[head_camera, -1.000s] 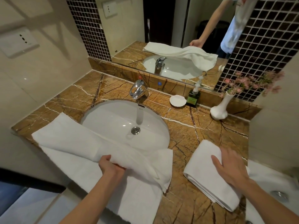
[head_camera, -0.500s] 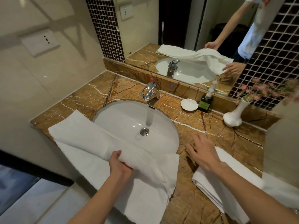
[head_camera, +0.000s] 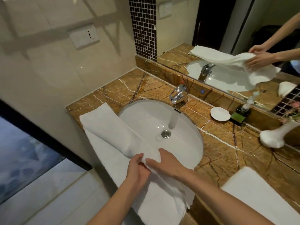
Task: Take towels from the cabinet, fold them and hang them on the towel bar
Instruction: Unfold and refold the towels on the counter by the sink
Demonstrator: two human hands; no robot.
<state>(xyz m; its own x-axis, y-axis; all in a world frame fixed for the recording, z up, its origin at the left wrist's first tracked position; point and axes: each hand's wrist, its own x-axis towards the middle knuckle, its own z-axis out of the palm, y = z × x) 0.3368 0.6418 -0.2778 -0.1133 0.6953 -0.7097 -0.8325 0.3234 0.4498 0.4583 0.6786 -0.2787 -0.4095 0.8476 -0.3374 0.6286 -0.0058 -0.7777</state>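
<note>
A long white towel (head_camera: 112,132) lies across the front of the sink (head_camera: 162,124) and hangs over the counter's front edge, one long edge doubled over. My left hand (head_camera: 138,168) grips the doubled edge at its middle. My right hand (head_camera: 164,161) rests on the same fold just to the right, fingers curved over the cloth. A second white towel (head_camera: 253,194), folded, lies on the brown marble counter (head_camera: 227,151) at the lower right. No cabinet or towel bar is in view.
A chrome tap (head_camera: 179,94) stands behind the basin. A white dish (head_camera: 220,113), a soap bottle (head_camera: 240,115) and a white vase (head_camera: 274,138) line the back ledge under the mirror (head_camera: 227,38). A tiled wall with a socket (head_camera: 83,36) is at the left.
My right hand left the folded towel at the right and moved left onto the long towel beside my left hand. The camera swung right and closer.
</note>
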